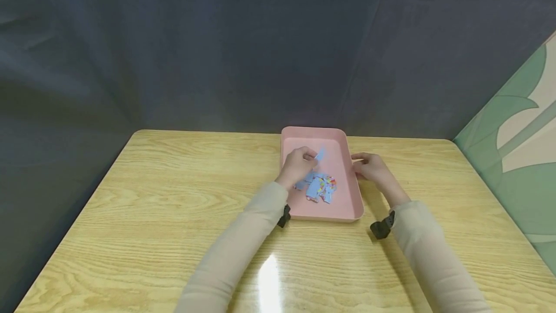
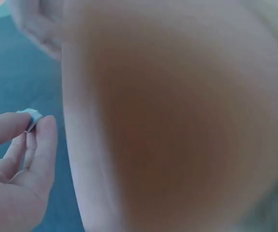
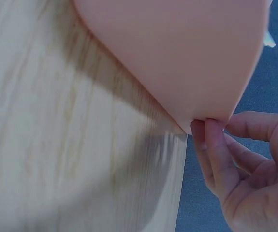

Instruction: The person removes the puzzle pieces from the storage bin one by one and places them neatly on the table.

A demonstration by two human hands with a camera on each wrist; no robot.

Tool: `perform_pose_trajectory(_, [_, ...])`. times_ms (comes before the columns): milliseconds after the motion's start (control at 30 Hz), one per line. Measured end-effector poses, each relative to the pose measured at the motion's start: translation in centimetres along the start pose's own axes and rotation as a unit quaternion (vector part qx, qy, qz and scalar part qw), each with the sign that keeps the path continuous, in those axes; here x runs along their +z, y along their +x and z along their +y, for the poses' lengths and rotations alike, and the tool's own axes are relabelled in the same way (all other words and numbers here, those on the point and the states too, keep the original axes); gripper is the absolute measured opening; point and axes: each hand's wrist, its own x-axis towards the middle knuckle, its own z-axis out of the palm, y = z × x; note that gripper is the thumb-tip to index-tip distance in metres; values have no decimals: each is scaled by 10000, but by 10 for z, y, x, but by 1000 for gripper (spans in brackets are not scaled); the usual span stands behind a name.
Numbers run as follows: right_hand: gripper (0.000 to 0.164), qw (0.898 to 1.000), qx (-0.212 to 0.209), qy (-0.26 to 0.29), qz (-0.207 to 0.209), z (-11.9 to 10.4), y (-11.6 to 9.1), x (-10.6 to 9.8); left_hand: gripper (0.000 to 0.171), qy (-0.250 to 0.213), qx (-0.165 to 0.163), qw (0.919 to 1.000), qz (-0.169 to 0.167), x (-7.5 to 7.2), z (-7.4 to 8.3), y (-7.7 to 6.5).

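A shallow pink tray [image 1: 346, 202] stands on the wooden table. My left hand [image 1: 299, 163] is over its left side and pinches a small light blue scrap [image 1: 320, 153] between thumb and fingertips. In the left wrist view the pale scrap [image 2: 31, 117] pokes out from the fingertips. Below that hand, a heap of light blue pieces [image 1: 319, 188] with red and yellow print lies on the tray floor. At the tray's right wall is my right hand [image 1: 372, 167]. The right wrist view shows its fingers [image 3: 221, 154] against the outer wall and the thumb at the rim, gripping it.
The light wooden table [image 1: 182, 197] runs out to both sides of the tray. Behind it hangs a dark curtain [image 1: 260, 52]. A green and beige patterned panel [image 1: 521, 149] stands along the right. Each wrist carries a small black camera [image 1: 382, 227].
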Motion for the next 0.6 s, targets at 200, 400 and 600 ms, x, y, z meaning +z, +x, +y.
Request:
perform_pose_trajectory(200, [48, 10000, -66, 56, 22, 0, -2, 1, 31, -1020, 10, 9928, 623, -28, -5, 7])
perform_pose_trajectory(400, [49, 10000, -21, -66, 64, -1, -1, 3, 29, -1434, -62, 9770, 1580, -57, -20, 16])
perform_pose_trajectory(600, [47, 9999, -126, -26, 43, -1, -3, 2, 29, -1701, -191, 9636, 2054, -82, -36, 17])
